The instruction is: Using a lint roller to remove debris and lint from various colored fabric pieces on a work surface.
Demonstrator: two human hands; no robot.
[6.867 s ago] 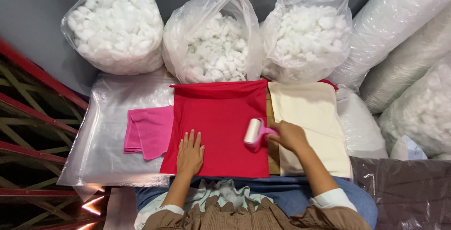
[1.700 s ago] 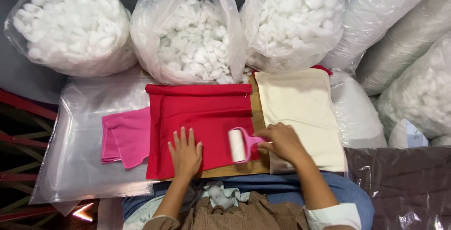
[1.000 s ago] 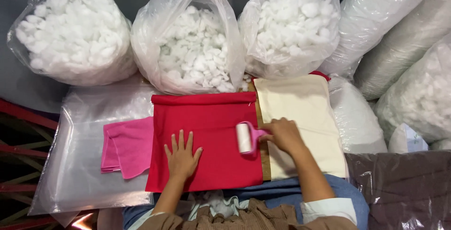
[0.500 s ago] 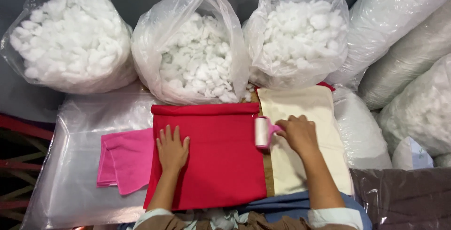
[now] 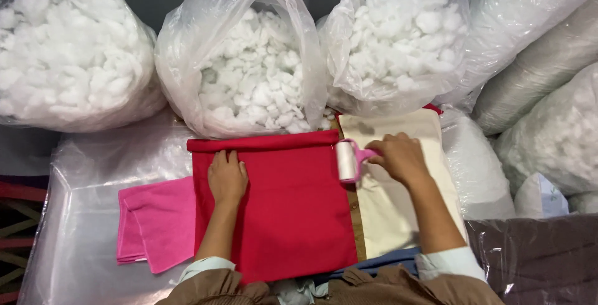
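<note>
A red fabric cover (image 5: 293, 205) lies flat in front of me. My left hand (image 5: 227, 177) presses flat on its upper left part, fingers together. My right hand (image 5: 400, 157) grips the pink handle of a lint roller (image 5: 346, 161), whose white roll rests on the red cover's upper right edge. A cream fabric piece (image 5: 398, 187) lies under my right hand, to the right of the red one. A folded pink cloth (image 5: 156, 224) sits at the left, partly under the red cover.
Three clear plastic bags of white fluffy stuffing (image 5: 249, 75) stand along the far side. More wrapped white bundles (image 5: 548, 112) fill the right. A clear plastic sheet (image 5: 87, 218) covers the surface at left. A dark plastic sheet (image 5: 536, 255) lies at the lower right.
Both hands have moved up the red cover toward its far edge, and the lint roller has rolled up along the right side. The view has shifted slightly.
</note>
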